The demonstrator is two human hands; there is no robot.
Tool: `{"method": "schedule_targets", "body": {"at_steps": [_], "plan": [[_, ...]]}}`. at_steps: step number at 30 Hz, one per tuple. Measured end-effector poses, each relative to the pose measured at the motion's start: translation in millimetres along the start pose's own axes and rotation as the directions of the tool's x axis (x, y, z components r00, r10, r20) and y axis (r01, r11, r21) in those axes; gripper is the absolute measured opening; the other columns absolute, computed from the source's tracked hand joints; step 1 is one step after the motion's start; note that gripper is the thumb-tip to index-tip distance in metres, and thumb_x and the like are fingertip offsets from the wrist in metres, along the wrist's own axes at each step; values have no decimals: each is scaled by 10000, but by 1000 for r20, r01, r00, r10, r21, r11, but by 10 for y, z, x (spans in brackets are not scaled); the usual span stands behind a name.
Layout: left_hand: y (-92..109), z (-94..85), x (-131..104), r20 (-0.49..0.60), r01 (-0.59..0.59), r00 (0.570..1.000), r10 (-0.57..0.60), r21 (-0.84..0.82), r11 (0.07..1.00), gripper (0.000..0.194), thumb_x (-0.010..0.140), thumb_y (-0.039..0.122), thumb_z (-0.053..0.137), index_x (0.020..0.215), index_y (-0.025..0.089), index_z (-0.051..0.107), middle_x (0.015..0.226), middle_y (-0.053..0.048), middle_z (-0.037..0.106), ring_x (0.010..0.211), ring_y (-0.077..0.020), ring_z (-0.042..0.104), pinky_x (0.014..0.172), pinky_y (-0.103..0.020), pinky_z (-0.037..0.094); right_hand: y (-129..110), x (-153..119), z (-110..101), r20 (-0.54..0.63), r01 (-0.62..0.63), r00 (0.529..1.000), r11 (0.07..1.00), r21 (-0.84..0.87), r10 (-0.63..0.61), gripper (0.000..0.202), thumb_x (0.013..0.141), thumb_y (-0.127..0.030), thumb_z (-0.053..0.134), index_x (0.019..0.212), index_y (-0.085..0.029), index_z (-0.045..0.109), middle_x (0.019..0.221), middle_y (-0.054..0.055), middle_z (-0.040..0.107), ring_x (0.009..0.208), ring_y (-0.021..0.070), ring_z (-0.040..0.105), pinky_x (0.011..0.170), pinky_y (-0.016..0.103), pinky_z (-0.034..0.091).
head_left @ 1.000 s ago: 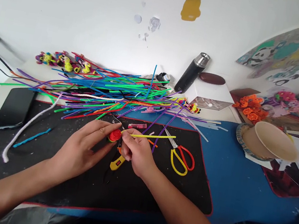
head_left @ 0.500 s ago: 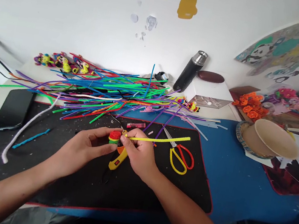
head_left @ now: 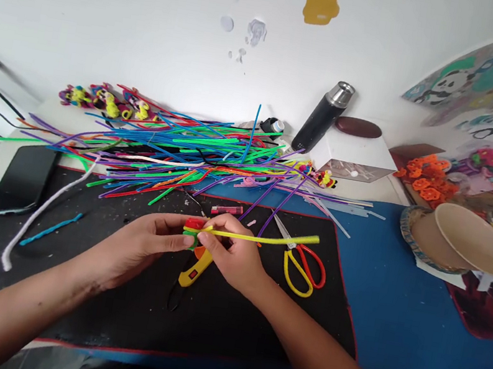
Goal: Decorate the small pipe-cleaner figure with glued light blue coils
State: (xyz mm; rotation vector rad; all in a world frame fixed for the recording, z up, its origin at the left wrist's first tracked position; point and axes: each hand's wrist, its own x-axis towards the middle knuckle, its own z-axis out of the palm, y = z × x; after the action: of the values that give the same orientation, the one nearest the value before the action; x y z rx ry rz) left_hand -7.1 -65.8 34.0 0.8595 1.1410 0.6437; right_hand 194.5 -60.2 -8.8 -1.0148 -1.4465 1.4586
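Observation:
Between its thumb and fingers, my left hand [head_left: 149, 242] holds a small coiled piece [head_left: 193, 225], red on top with yellow and green below. My right hand [head_left: 230, 250] pinches a yellow pipe cleaner [head_left: 270, 239] close to that piece, and its long free end points right, passing over the scissors. Under the hands lies a yellow tool [head_left: 195, 270] with an orange part, partly hidden. Scissors [head_left: 303, 266] with one red and one yellow handle rest open on the black mat [head_left: 119, 321].
Behind the mat spreads a pile of coloured pipe cleaners [head_left: 178, 141]. A phone [head_left: 23, 178] and a white strip [head_left: 43, 210] lie left. A black flask [head_left: 322, 118], a white box [head_left: 359, 156] and a beige bowl [head_left: 473, 241] stand right.
The yellow pipe cleaner now lies across the front of the coiled piece, which has tilted. The view has shifted slightly, and the other person's hand at the right edge has left it.

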Motion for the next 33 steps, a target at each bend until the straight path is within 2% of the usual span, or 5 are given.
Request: {"method": "schedule_targets", "body": {"at_steps": [9,13,18,25,33], "plan": [[112,115,152,73,-241,969,235,88,967,685,817,434,892,1426,225,658,1237,-140,776,1151,-359,735,952,-491,633,10,267,0,-100,-129,975,872,472,199,438,864,-600,791,799,-225,574,479,-104,442,385,79,354,415,230,266],[177,180,300,37,-492,859,511,335,803,757,853,354,850,1537,286,534,1274,-103,720,1166,-301,694,1001,-461,595,-83,437,-13,-158,-85,962,798,597,221,488,797,-587,849,726,-226,529,486,-105,399,406,63,300,403,213,239],[278,256,520,-7,-602,705,710,524,602,511,928,323,774,1403,293,588,1307,-67,682,1142,-248,667,1009,-406,557,-174,603,13,-190,-36,953,714,699,234,511,750,-579,889,754,-227,519,512,-117,345,438,53,233,410,188,210],[332,308,602,115,-632,621,776,658,408,376,992,299,697,1357,257,614,1154,-52,695,1009,-222,671,928,-357,547,-43,589,-38,-187,-24,952,672,740,241,496,733,-523,905,730,-219,512,517,-103,383,443,53,232,422,195,196],[400,213,620,193,-593,521,832,783,189,377,1015,265,618,1391,245,605,974,-32,663,899,-215,660,853,-345,561,-26,497,-233,-168,-15,974,788,615,149,449,881,-630,757,935,-193,669,526,-89,449,415,76,313,439,241,216]]}}
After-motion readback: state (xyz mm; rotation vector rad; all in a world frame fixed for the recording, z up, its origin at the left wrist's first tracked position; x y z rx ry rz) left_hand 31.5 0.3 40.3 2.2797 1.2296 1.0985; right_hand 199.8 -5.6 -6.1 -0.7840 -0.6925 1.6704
